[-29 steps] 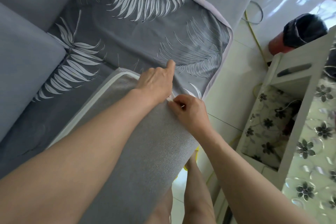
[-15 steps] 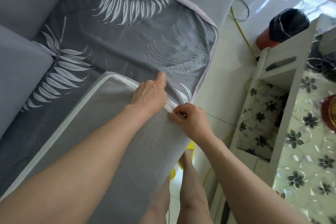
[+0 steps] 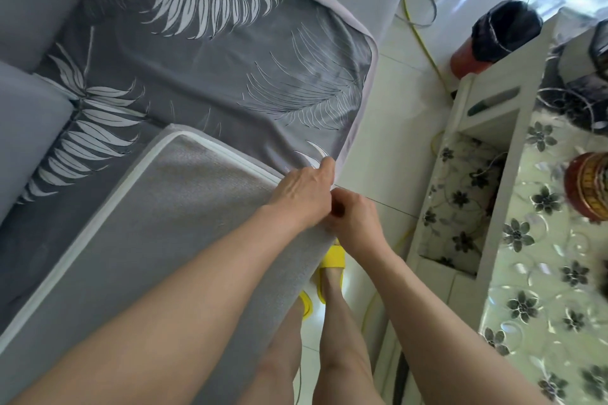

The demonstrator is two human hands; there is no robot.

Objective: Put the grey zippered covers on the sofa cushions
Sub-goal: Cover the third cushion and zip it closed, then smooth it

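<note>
A sofa cushion in a grey zippered cover (image 3: 171, 227) with white piping lies across the sofa seat, one end over the seat's front edge. My left hand (image 3: 302, 194) presses down on the cover's far right corner, fingers together. My right hand (image 3: 353, 220) is closed at that same corner, right beside the left, pinching something small at the cover's edge; the zip pull itself is hidden by the fingers.
The seat is draped with a dark grey leaf-print cloth (image 3: 210, 82). A grey back cushion (image 3: 29, 128) lies at left. A white table with a floral cover (image 3: 546, 273) stands close at right. A yellow cord (image 3: 424, 49) runs over the tiled floor.
Both hands have slid to the right along the cushion's far edge to its corner. The right hand has closed in tight against the left.
</note>
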